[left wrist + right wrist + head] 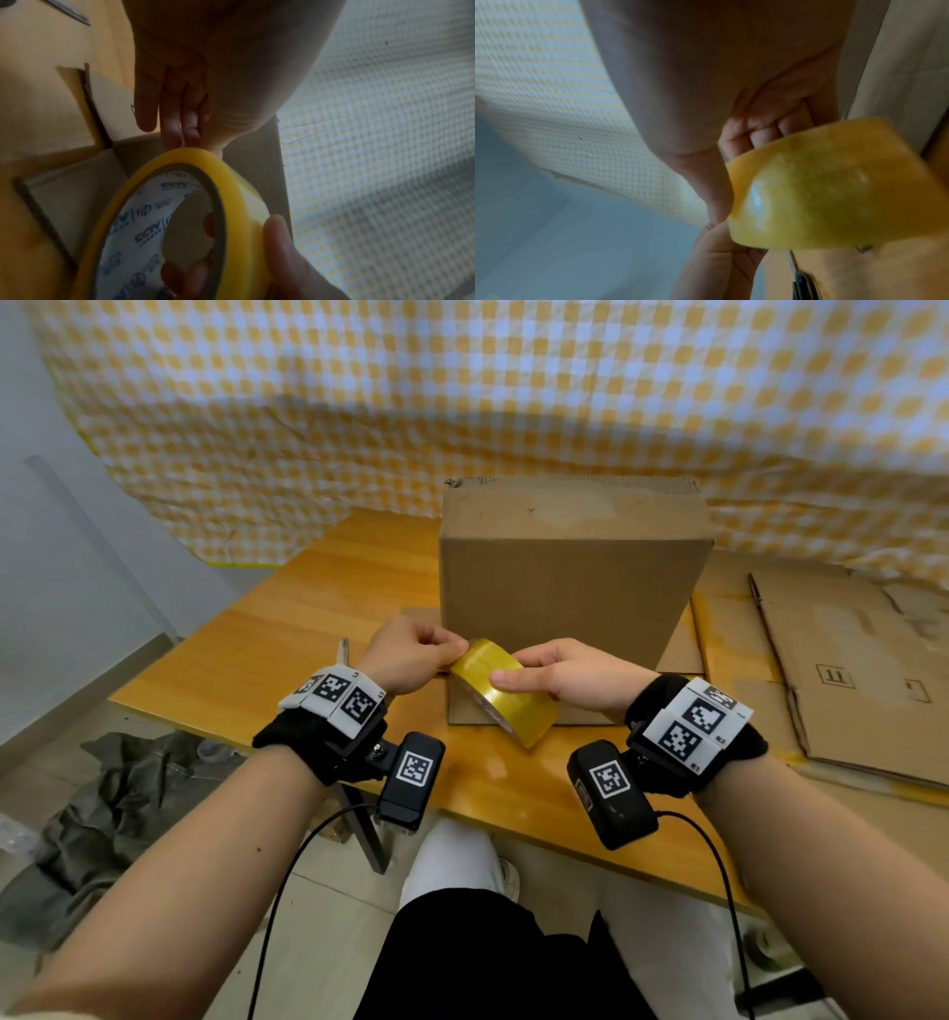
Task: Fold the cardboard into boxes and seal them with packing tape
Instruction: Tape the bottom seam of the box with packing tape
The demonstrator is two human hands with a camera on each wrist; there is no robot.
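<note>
Tape roll [500, 688], yellow, is held above the near edge of the table [287, 618], just in front of the box [570, 577]. Right hand [570, 677] grips the roll, thumb on its outer face and fingers through its core. Left hand [411, 654] pinches at the roll's far rim. Flat cardboard [842, 670] lies right of the box; scissors [343, 652] lie to its left.
</note>
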